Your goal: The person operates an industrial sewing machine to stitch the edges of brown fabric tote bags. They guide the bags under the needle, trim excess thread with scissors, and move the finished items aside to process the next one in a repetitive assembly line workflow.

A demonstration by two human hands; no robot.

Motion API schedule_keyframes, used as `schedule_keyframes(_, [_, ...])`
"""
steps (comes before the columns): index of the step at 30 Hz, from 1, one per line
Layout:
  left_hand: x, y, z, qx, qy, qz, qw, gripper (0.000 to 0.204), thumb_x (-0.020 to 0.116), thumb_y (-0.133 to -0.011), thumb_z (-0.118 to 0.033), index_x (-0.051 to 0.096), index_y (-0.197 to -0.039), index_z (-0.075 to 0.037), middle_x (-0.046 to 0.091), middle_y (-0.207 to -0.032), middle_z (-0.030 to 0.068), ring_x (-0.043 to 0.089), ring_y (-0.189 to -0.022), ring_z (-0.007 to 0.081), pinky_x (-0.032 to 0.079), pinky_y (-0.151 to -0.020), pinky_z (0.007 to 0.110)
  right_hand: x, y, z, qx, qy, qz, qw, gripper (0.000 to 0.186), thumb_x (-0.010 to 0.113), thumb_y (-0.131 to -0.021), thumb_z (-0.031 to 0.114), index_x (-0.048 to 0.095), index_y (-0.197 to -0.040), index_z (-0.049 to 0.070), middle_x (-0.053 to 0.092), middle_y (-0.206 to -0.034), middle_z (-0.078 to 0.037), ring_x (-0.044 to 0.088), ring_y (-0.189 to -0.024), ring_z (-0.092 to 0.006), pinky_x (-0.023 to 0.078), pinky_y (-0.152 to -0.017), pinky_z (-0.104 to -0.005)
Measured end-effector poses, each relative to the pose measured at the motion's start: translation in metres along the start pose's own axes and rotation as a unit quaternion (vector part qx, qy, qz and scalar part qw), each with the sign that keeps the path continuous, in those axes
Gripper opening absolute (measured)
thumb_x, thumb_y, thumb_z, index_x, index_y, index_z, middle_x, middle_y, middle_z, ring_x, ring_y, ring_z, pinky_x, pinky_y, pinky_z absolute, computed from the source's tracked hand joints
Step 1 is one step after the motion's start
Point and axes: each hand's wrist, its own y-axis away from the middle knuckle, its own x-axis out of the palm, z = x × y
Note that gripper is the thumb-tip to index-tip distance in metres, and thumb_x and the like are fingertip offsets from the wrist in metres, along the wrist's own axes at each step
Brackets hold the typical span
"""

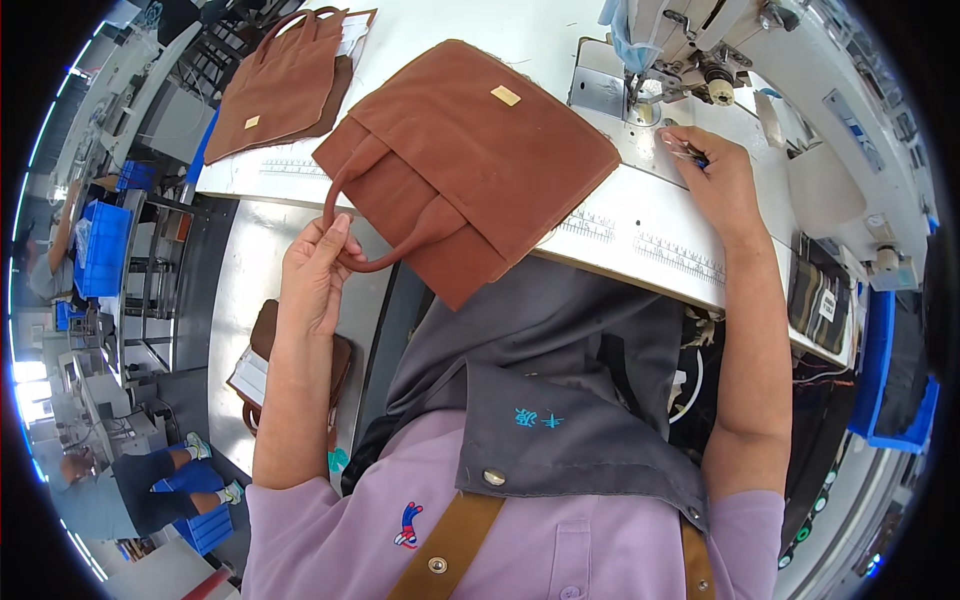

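Observation:
My left hand grips a handle of a reddish-brown fabric bag with a small gold plate. The bag lies tilted across the white machine table, overhanging its front edge. My right hand rests by the sewing machine's needle plate, closed on a small metal-and-dark-blue tool, apparently thread snips. Just behind that hand is the presser-foot area, with a pale blue cloth hanging above it.
A second brown bag lies back left; more brown pieces are on a steel side table. Blue bins stand left and right. Two other people are at the left. The machine arm rises at right.

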Motion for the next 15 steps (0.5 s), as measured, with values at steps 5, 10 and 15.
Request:
schedule_keyframes(5, [-0.005, 0.017, -0.006, -0.001, 0.014, -0.006, 1.0, 0.025, 0.07, -0.103, -0.023, 0.065, -0.116, -0.002, 0.067, -0.082, 0.0028, 0.065, -0.073, 0.0126, 0.054, -0.072, 0.028, 0.003, -0.003, -0.002, -0.022, 0.008, -0.003, 1.0, 0.025, 0.071, -0.091, 0.013, 0.078, -0.115, 0.009, 0.078, -0.104, -0.015, 0.075, -0.088, -0.0269, 0.057, -0.081, -0.0344])
schedule_keyframes(10, [-0.047, 0.033, -0.046, 0.063, 0.078, -0.049, 0.994, 0.033, 0.061, -0.107, -0.026, 0.06, -0.121, 0.004, 0.047, -0.073, -0.0038, 0.043, -0.057, 0.0065, 0.04, -0.055, 0.023, -0.003, -0.001, 0.001, -0.004, 0.027, 0.019, 0.999, 0.029, 0.071, -0.099, 0.021, 0.075, -0.118, 0.0, 0.078, -0.108, -0.014, 0.072, -0.101, -0.0175, 0.053, -0.09, -0.0307])
schedule_keyframes(15, [-0.146, 0.08, -0.079, 0.112, 0.125, -0.105, 0.98, 0.038, 0.054, -0.111, -0.027, 0.059, -0.127, 0.007, 0.033, -0.069, -0.0062, 0.027, -0.054, 0.0029, 0.026, -0.046, 0.02, -0.008, -0.001, -0.025, -0.023, 0.02, 0.042, 0.999, 0.026, 0.065, -0.103, 0.012, 0.073, -0.124, -0.001, 0.077, -0.114, -0.01, 0.068, -0.106, -0.0136, 0.049, -0.098, -0.0273])
